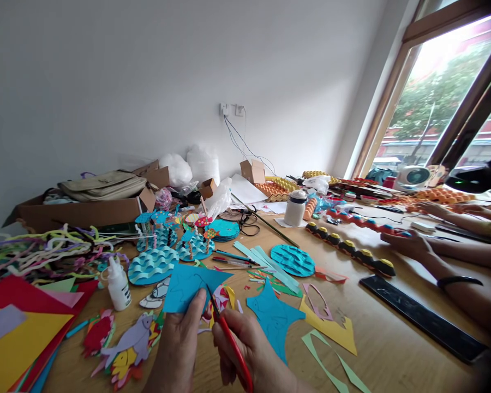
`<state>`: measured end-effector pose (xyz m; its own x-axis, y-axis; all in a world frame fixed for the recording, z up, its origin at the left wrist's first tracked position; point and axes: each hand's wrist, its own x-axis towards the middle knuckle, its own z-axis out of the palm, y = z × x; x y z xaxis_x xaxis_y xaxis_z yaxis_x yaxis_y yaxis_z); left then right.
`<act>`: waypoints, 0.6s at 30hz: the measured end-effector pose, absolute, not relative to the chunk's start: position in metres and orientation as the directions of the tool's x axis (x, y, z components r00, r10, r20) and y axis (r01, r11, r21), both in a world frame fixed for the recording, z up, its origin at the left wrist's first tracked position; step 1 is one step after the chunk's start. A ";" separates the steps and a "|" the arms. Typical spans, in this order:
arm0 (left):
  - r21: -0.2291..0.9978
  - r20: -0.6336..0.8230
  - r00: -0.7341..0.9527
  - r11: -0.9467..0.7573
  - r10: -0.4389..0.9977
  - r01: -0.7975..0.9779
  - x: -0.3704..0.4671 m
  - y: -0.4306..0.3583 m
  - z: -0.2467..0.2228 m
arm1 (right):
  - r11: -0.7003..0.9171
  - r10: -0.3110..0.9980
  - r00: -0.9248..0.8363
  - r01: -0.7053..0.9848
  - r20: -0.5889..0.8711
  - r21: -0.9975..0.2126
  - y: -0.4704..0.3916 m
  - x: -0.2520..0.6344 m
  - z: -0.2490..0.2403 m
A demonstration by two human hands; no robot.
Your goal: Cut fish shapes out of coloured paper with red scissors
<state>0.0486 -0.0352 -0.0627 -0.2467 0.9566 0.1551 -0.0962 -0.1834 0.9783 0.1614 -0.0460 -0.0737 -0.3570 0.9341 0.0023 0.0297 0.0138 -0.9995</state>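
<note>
My left hand (184,333) pinches a piece of blue paper (184,285) by its lower edge, the thumb lying on top. Pencil lines are drawn on that paper. In my right hand (249,341) is a pair of red-handled scissors (238,349), its dark blades reaching the paper's right part. Whether the blades are parted is hard to tell. Just right of the scissors lies a blue paper offcut (272,314) with pencil marks. Left of my left hand are cut paper fish, among them a purple one (137,338) and a red one (99,333).
A white glue bottle (118,286) stands at left beside coloured paper sheets (28,333) and pipe cleaners (45,254). Blue wavy discs (153,266) lie beyond. A black tray-like object (421,316) is at right, near another person's hands (409,248). A white jar (295,208) stands farther back.
</note>
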 end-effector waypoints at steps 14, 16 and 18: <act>0.964 0.196 -0.257 -0.234 0.946 -0.127 0.052 -0.038 -0.056 | -0.009 0.918 -0.396 -0.046 0.010 -0.999 -0.039 0.165 -0.082; 0.965 0.184 -0.239 -0.222 0.953 -0.142 0.052 -0.037 -0.055 | -0.012 0.919 -0.395 -0.037 0.003 -0.999 -0.039 0.165 -0.082; 0.969 0.172 -0.217 -0.205 0.961 -0.139 0.052 -0.037 -0.054 | -0.027 0.924 -0.382 -0.009 -0.021 -1.000 -0.040 0.164 -0.079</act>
<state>0.0523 -0.0371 -0.0539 -0.2174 0.9608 0.1722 -0.1386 -0.2050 0.9689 0.1641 -0.0397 -0.0792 -0.3825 0.9237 -0.0210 -0.0092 -0.0265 -0.9996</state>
